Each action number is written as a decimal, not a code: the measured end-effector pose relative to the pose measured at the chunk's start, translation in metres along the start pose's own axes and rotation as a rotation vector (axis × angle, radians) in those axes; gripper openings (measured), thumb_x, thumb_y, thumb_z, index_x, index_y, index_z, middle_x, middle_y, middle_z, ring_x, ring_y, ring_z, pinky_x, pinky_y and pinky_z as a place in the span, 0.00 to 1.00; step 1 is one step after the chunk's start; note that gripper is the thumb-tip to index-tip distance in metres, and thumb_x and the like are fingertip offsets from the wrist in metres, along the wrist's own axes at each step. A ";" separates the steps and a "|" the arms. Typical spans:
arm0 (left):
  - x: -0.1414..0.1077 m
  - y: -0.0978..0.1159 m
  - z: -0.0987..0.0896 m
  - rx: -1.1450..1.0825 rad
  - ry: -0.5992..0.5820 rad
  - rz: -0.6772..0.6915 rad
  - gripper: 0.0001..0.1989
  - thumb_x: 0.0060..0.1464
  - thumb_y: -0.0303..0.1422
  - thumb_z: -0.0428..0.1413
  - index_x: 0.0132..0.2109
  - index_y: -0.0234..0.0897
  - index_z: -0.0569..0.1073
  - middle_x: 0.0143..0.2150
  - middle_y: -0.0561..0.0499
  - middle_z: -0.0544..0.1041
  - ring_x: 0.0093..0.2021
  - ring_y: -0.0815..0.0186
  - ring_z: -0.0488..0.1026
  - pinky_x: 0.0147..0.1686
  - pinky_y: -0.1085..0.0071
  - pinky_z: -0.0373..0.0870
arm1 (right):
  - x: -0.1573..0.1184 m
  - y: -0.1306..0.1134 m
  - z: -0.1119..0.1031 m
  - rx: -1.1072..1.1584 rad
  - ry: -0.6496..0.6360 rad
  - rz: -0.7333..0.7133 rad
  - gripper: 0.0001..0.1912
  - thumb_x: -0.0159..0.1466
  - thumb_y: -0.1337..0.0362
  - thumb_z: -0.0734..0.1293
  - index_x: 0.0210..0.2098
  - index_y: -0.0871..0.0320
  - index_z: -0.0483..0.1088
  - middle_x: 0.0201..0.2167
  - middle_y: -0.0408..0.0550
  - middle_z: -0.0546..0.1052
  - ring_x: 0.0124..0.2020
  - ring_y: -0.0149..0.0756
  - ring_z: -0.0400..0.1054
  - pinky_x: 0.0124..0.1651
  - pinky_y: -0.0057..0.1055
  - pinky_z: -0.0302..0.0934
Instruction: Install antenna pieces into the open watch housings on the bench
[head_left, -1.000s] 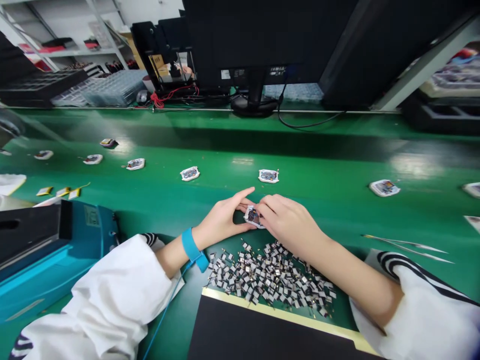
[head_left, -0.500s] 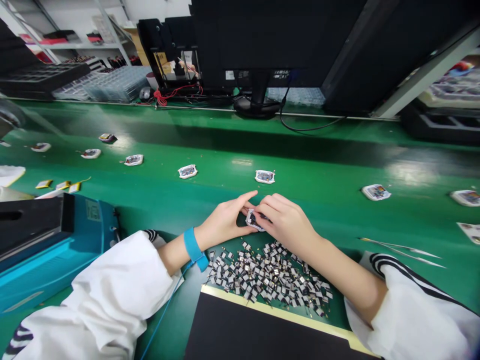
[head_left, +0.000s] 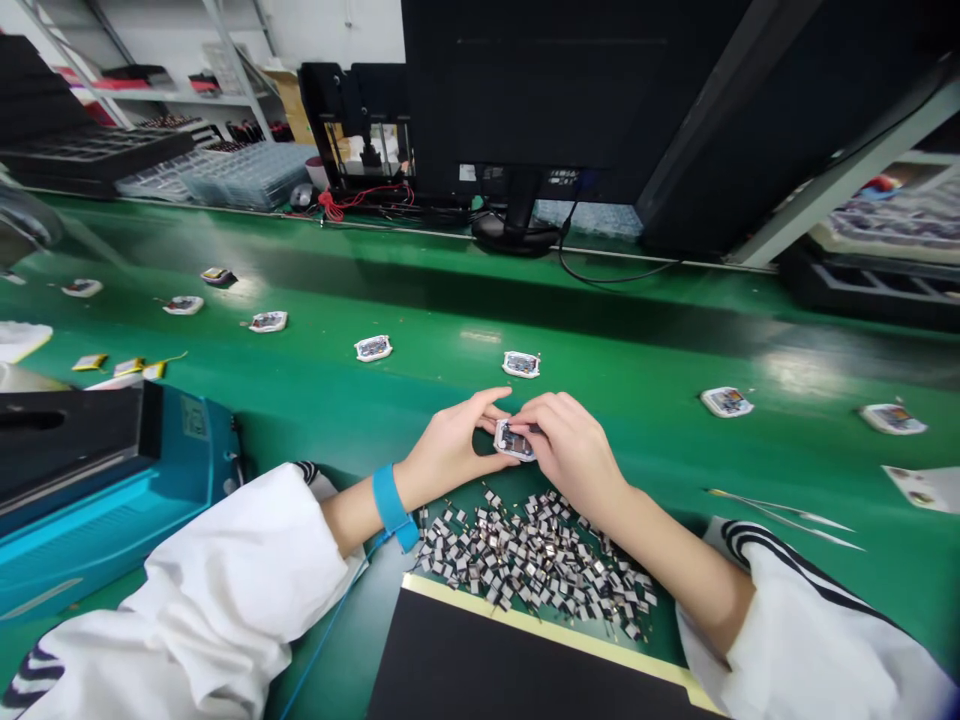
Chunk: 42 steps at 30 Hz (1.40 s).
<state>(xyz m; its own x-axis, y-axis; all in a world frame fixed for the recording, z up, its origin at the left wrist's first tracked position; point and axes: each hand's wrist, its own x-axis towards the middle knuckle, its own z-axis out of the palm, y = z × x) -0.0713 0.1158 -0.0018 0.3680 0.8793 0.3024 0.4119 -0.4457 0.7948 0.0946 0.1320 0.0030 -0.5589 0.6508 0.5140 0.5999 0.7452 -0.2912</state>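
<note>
A small white device housing with a circuit board inside is held above the green bench. My left hand grips its left side between thumb and fingers, and a blue band with a cord circles that wrist. From the other side my right hand has its fingers pinched at the housing's upper right; whether a small part is between those fingertips is hidden. Just below both hands lies a pile of small metal parts with short leads, many of them loose and overlapping.
Several similar housings, such as this one, stand in a spaced row across the bench. Tweezers lie at right. A black sheet with yellow edge is in front, a blue machine at left, a monitor behind.
My right-hand fingers have shifted slightly up and right, exposing more of the circuit board. The view has turned a little, and the left hand keeps its grip.
</note>
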 end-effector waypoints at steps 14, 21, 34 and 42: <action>0.001 -0.002 0.002 -0.178 0.045 -0.102 0.26 0.38 0.29 0.62 0.45 0.34 0.61 0.38 0.49 0.74 0.37 0.69 0.73 0.40 0.73 0.71 | -0.002 0.008 0.014 0.175 0.104 0.026 0.06 0.60 0.67 0.59 0.27 0.60 0.62 0.28 0.47 0.67 0.30 0.29 0.62 0.31 0.26 0.60; 0.001 -0.008 0.003 -0.227 0.073 -0.141 0.25 0.37 0.30 0.63 0.43 0.34 0.62 0.38 0.48 0.74 0.36 0.68 0.73 0.40 0.72 0.71 | -0.004 0.011 0.005 -0.054 -0.062 -0.093 0.09 0.61 0.66 0.57 0.33 0.61 0.68 0.34 0.50 0.70 0.33 0.33 0.62 0.37 0.31 0.57; 0.003 -0.009 0.005 -0.291 0.033 -0.167 0.32 0.34 0.29 0.64 0.47 0.34 0.59 0.35 0.49 0.71 0.35 0.69 0.72 0.41 0.70 0.72 | 0.011 0.009 -0.006 -0.298 -0.132 -0.244 0.09 0.60 0.67 0.59 0.26 0.62 0.67 0.24 0.46 0.69 0.27 0.32 0.62 0.32 0.28 0.56; 0.002 -0.011 0.004 -0.305 0.041 -0.165 0.30 0.33 0.29 0.64 0.45 0.33 0.61 0.34 0.50 0.71 0.36 0.68 0.72 0.42 0.69 0.71 | 0.025 0.007 -0.010 -0.357 -0.239 -0.347 0.08 0.59 0.71 0.58 0.24 0.63 0.64 0.22 0.47 0.66 0.24 0.32 0.61 0.29 0.28 0.57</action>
<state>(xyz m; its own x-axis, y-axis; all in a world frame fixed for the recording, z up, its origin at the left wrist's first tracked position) -0.0717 0.1220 -0.0118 0.2813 0.9440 0.1726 0.1932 -0.2318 0.9534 0.0908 0.1516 0.0220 -0.8477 0.4219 0.3216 0.4913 0.8530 0.1760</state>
